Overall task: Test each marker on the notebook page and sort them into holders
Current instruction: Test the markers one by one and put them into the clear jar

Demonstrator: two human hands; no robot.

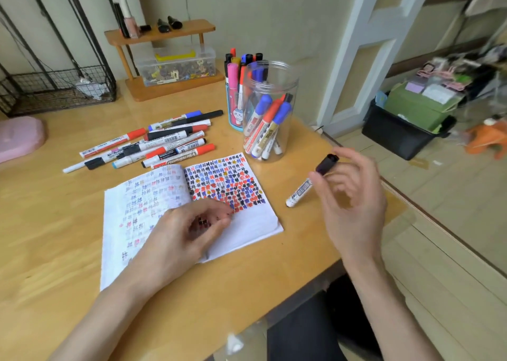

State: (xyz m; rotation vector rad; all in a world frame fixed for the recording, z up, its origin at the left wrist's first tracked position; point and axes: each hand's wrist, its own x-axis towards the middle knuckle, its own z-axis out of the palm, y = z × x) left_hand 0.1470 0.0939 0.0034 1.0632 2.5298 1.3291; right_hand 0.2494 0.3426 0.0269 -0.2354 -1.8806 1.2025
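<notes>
— Pinched, but only just: the right hand (354, 196) has the marker (301, 190) between thumb and fingertips, the other fingers spread wide. Blur hides how firm the hold is.

— Where is the marker, exactly?

— In the air just right of the notebook (255, 223), dark cap up, white barrel slanting down toward the table (55, 251), near the table's right edge.

— So if it slips?

— It probably lands on the wood and rolls. The edge is close, and beyond it is the floor.

— And the left hand (181, 231)?

— Holding nothing. It rests with loosely curled fingers on the open page, over the lower rows of marks. Fresh ink there could smear under those fingers.

— Anything else?

— The clear jar (290, 71) and the blue cup (233, 116) stand right against each other, both full of markers. A hurried drop could go into the wrong one, or a knock from the wrist could tip the jar. The loose markers (153, 144) lie well apart, so they seem safe.
</notes>
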